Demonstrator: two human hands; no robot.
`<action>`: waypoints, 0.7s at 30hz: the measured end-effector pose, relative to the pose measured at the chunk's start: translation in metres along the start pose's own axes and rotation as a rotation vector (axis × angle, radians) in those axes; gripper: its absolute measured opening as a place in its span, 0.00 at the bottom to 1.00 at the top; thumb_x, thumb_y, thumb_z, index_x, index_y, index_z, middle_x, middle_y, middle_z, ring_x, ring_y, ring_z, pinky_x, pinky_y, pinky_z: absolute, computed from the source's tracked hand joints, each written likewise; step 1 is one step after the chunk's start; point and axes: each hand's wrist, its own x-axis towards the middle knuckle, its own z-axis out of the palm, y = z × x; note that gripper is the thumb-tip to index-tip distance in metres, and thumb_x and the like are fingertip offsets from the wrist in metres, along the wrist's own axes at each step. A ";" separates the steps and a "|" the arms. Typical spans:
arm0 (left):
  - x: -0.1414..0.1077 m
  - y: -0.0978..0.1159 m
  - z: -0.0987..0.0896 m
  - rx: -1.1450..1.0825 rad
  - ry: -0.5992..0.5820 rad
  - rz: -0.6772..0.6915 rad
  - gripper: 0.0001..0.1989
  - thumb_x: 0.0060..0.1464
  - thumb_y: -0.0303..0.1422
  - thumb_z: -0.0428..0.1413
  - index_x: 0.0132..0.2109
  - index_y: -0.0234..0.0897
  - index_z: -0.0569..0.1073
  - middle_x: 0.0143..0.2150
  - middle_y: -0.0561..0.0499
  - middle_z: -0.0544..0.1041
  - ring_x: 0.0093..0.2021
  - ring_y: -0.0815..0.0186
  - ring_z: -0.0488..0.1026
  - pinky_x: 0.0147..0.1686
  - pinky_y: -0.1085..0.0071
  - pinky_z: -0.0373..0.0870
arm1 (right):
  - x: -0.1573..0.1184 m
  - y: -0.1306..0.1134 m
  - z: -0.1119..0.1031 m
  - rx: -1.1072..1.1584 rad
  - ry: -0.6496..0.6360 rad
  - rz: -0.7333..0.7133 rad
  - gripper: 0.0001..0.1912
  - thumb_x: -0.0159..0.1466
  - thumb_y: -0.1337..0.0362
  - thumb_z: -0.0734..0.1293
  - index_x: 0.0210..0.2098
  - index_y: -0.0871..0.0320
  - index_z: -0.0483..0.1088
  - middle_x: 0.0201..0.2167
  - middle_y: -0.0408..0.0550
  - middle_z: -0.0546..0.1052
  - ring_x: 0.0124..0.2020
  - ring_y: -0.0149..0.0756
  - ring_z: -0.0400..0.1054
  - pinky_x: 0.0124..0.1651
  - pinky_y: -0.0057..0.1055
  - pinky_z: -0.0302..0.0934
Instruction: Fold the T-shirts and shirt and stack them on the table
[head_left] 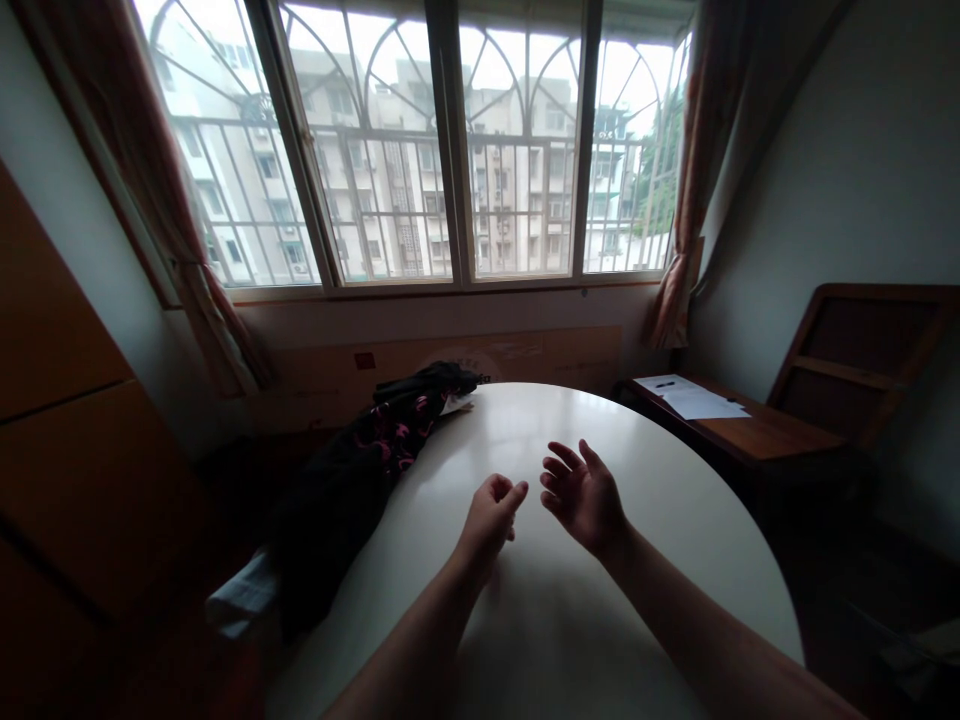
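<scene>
Both of my hands are held over a round white table, a small gap between them. My left hand is closed, its thumb pointing right and its fingers curled in; no object shows in it. To the right, my right hand has its palm turned inward and its fingers loosely bent and apart, holding nothing. Dark clothing with a pink pattern hangs over the table's left edge, left of my left hand.
A low wooden table with white papers stands at the right, by a wooden chair back. A long cardboard box lies below the barred window. Wooden cabinet at left.
</scene>
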 end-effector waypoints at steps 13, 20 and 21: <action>-0.015 0.013 0.002 0.007 -0.629 -0.116 0.23 0.55 0.48 0.58 0.51 0.36 0.71 0.50 0.40 0.76 0.32 0.63 0.80 0.14 0.80 0.64 | -0.011 0.003 0.011 -0.089 -0.318 0.058 0.17 0.61 0.49 0.69 0.40 0.55 0.75 0.25 0.40 0.69 0.24 0.30 0.60 0.26 0.27 0.54; -0.016 0.005 0.002 -0.071 -0.669 -0.109 0.24 0.53 0.40 0.58 0.55 0.37 0.66 0.47 0.43 0.75 0.36 0.58 0.81 0.15 0.79 0.67 | -0.013 0.008 0.009 -0.130 -0.451 0.080 0.17 0.65 0.48 0.65 0.41 0.55 0.75 0.24 0.40 0.67 0.24 0.31 0.59 0.26 0.26 0.52; -0.017 0.005 0.002 -0.073 -0.674 -0.120 0.25 0.52 0.39 0.57 0.56 0.38 0.65 0.48 0.42 0.74 0.37 0.57 0.82 0.15 0.78 0.67 | -0.014 0.008 0.009 -0.128 -0.462 0.087 0.17 0.65 0.49 0.65 0.41 0.55 0.75 0.24 0.40 0.67 0.24 0.31 0.59 0.26 0.26 0.52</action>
